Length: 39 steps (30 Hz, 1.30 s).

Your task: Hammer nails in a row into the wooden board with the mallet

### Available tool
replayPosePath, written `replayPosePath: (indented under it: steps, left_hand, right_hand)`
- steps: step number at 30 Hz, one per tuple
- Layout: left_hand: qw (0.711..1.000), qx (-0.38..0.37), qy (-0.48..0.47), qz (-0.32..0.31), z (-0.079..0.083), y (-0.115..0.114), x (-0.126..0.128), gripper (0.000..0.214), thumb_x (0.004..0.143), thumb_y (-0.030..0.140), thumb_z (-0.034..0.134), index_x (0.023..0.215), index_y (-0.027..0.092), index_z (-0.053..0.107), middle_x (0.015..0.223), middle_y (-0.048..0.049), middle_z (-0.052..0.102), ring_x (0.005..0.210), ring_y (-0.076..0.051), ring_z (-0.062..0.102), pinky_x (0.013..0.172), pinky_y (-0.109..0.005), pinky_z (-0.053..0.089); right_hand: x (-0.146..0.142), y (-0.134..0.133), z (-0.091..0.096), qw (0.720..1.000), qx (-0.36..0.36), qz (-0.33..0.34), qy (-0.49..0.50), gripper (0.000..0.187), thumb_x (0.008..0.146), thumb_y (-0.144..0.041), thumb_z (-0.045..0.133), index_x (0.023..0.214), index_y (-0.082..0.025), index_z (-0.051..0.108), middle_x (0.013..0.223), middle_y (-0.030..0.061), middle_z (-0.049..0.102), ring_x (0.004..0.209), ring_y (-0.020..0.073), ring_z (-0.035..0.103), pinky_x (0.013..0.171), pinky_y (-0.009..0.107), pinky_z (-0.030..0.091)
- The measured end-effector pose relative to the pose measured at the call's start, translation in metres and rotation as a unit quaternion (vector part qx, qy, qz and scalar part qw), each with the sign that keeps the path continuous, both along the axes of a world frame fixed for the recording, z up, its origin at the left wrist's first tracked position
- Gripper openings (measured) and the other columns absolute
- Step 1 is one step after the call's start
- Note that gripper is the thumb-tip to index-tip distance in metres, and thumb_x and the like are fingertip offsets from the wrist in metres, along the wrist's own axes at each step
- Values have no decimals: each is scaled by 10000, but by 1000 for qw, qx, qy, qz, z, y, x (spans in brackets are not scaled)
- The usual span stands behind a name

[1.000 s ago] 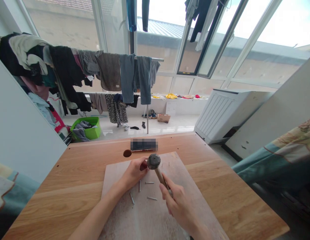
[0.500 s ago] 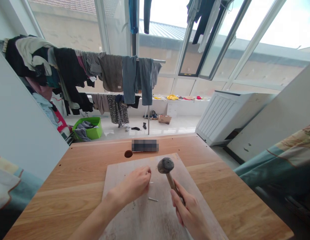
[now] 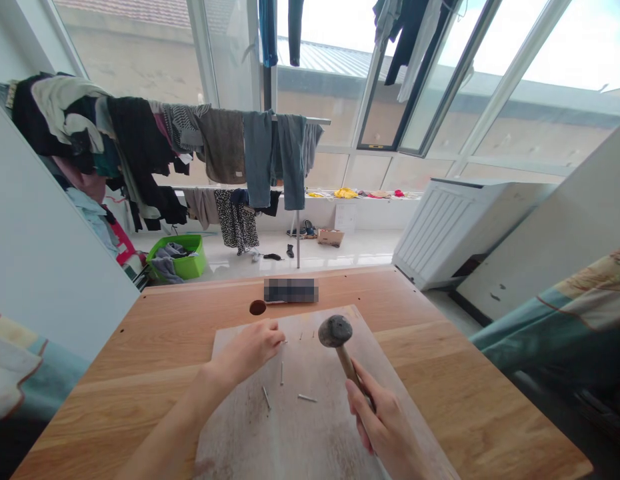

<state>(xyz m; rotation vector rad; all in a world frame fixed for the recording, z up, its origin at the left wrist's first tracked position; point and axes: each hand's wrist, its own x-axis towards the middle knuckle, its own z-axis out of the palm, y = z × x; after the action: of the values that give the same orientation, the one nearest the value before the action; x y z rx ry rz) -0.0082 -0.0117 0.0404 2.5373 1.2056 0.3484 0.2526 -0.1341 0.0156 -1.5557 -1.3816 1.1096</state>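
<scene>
My right hand (image 3: 383,413) is wrapped round the wooden handle of a hammer (image 3: 336,331), whose dark rounded head is raised over the right part of a pale, worn board (image 3: 320,440). Over the board's far left part, my left hand (image 3: 260,347) is closed in a pinch, and the small bright tip of a nail shows at its fingertips. Two thin nails (image 3: 313,334) stand in the board between the left hand and the hammer head. Loose nails lie nearer to me: one nail (image 3: 282,373) below the left fingertips, a second nail (image 3: 266,398) to its left, and a third nail (image 3: 307,398) to the right.
The board rests on a wooden table (image 3: 465,387) with a round hole (image 3: 257,307). A dark blurred-out object (image 3: 291,291) lies near its far edge. Beyond are a clothes rack with laundry (image 3: 220,147), a green basket (image 3: 193,265) and a white ribbed unit (image 3: 435,227). Curtains hang at both sides.
My left hand has moved left and away from me, uncovering the standing nails and two loose ones. The hammer has shifted only slightly to the right.
</scene>
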Motion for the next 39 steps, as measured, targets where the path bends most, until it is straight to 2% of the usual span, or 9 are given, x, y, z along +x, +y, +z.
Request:
replayPosePath:
  steps: [2,4,7,10,14,25,34,36,39]
  left_hand:
    - [999,20,41,-11,2,-1,3,250,916,50,521,813,168,716,902,-75,669,789,-200,659,719,-275,486]
    - [999,30,21,-18,0,-1,6,251,920,43,515,825,169,711,907,-75,676,827,-207,663,756,-289,499]
    - [994,4,-109,-12,-11,0,10,214,929,83,536,926,193,720,945,-56,720,877,-197,680,814,-294,516]
    - [972,-40,-229,39,-27,1,11,165,899,133,573,958,197,714,913,-31,751,817,-174,695,784,-279,541]
    - [945,-74,-306,86,-43,0,8,153,861,186,601,979,185,698,879,-28,760,770,-167,709,762,-277,573]
    - [936,-100,-330,72,-39,-1,11,238,851,190,599,1064,196,706,889,-23,770,799,-173,720,792,-282,576]
    - [937,-88,-328,79,-32,-2,13,194,773,88,561,900,169,682,840,-19,754,769,-167,695,750,-246,540]
    - [938,-89,-326,76,-33,-1,13,237,750,59,541,914,167,673,853,-18,750,773,-164,691,741,-239,530]
    - [940,-93,-321,66,-35,1,8,279,780,78,561,1024,173,657,893,-20,740,793,-162,685,748,-244,527]
  right_hand:
    - [0,-1,-1,1000,-3,1,5,637,964,-591,460,1406,-146,578,645,-64,501,328,81,445,334,209,360]
    - [-2,-1,-3,1000,-5,4,13,640,967,-592,463,1423,-155,567,648,-64,506,328,83,453,332,209,359]
    - [-8,0,-7,1000,2,-6,21,641,963,-602,458,1426,-174,573,630,-67,511,299,72,435,313,198,327]
    - [-14,1,-7,1000,7,-20,18,645,957,-608,450,1412,-172,591,603,-68,513,283,68,421,302,192,305]
    - [-21,3,2,1000,0,1,11,641,967,-579,451,1440,-160,563,622,-65,520,302,73,432,320,199,334]
    - [-47,18,11,997,33,66,16,526,1026,-502,419,1440,-206,552,631,-75,480,370,75,428,362,186,360]
    - [-50,16,4,994,48,87,-39,488,1030,-476,429,1402,-210,601,730,-5,600,417,106,460,373,206,412]
    - [-50,16,5,992,62,89,-66,489,1031,-453,430,1405,-191,604,751,23,653,470,137,530,430,226,462]
    - [-48,17,7,986,96,86,-102,476,1023,-411,456,1391,-162,627,783,53,705,665,206,656,655,289,554]
